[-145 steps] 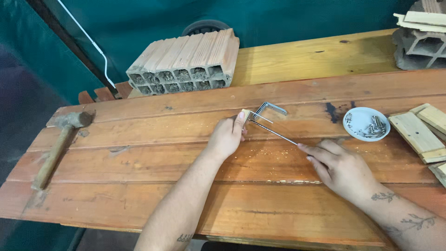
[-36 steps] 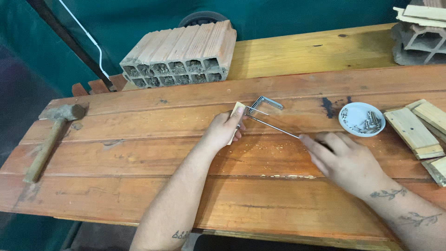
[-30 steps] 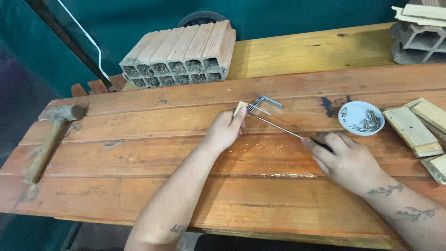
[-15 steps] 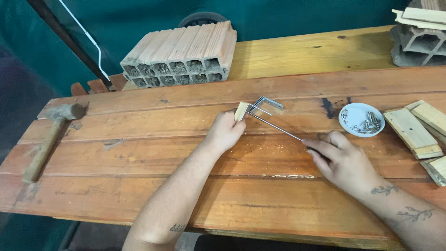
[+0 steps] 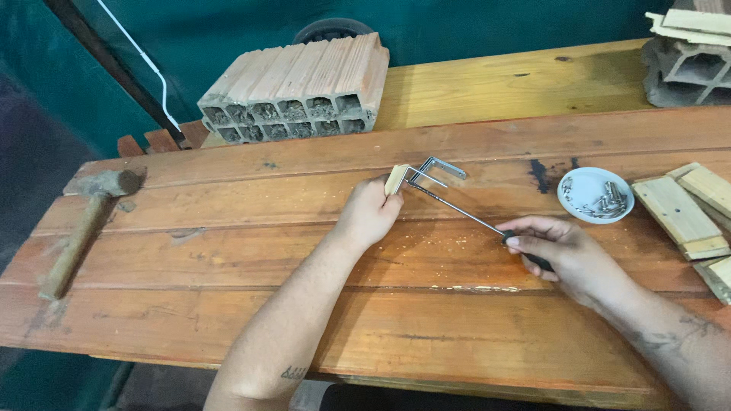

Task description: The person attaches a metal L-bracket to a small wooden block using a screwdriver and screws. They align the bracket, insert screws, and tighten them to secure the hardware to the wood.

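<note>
White screw dish [image 5: 595, 195] beside screwdriver [image 5: 457, 211]

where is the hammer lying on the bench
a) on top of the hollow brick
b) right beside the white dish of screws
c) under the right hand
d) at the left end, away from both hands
d: the hammer lies at the left end of the wooden bench, well apart from the left hand holding a small wood block and the right hand gripping the screwdriver.
</note>
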